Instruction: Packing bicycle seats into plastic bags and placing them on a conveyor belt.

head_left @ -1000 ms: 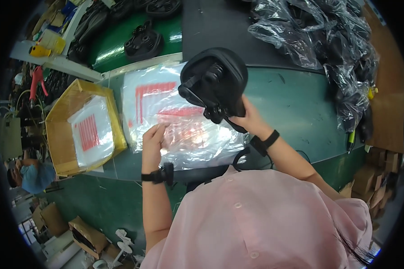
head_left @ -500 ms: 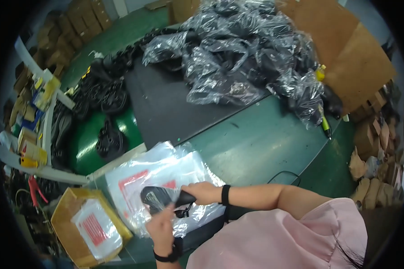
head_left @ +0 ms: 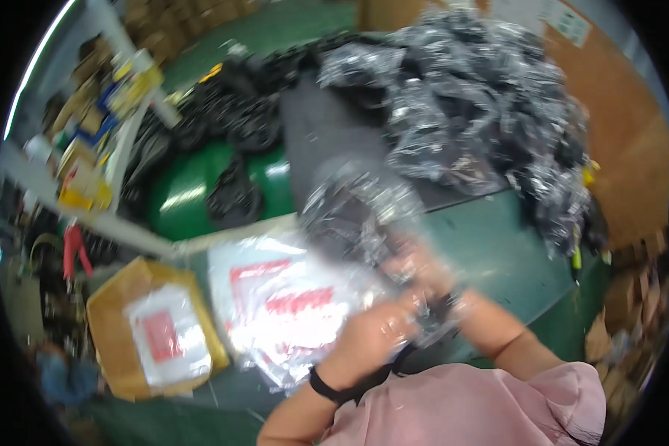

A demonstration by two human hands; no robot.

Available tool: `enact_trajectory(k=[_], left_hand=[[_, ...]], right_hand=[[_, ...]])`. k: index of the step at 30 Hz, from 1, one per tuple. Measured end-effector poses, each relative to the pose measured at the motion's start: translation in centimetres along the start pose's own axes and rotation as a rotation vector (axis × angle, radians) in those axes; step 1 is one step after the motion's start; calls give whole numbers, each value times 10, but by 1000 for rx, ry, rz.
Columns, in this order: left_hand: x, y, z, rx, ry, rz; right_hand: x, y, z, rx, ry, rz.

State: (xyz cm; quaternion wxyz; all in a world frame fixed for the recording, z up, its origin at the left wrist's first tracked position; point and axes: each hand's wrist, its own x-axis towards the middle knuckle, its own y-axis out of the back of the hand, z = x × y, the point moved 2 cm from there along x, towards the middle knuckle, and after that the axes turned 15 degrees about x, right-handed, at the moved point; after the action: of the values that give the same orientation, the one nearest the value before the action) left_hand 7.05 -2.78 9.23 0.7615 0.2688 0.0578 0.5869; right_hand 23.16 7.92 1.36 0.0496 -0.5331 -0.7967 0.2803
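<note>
While the left fingers [head_left: 396,321] clamp a clear bag [head_left: 386,199], the right fingers [head_left: 404,260] (blurred) grip the black saddle [head_left: 340,221] inside.

The light is moderate and rather cool, and a white light strip [head_left: 31,68] shines strongly at the upper left rim. Glare whitens the stack of flat plastic bags [head_left: 256,316], near its red print [head_left: 301,300]. Small reflections sparkle on the pile of wrapped saddles [head_left: 483,111], while pale streaks lie on the glossy green surface [head_left: 182,197]. Blur smears the right grip [head_left: 418,266], the left grip [head_left: 379,331] and the bagged saddle [head_left: 357,212]. The fisheye lens bends the table [head_left: 490,238] edge; the corners become black.
</note>
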Motion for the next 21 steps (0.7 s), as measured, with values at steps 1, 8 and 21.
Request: enact_trajectory(k=[1, 8, 21], left_hand=[[-9, 23, -43, -89, 220, 142], [-32, 176, -315, -442, 936, 689], [31, 169, -363, 209, 954, 1145]], right_hand=[[2, -17, -55, -280, -29, 175], [98, 196, -304, 410, 614, 452], [52, 30, 21, -242, -188, 113]])
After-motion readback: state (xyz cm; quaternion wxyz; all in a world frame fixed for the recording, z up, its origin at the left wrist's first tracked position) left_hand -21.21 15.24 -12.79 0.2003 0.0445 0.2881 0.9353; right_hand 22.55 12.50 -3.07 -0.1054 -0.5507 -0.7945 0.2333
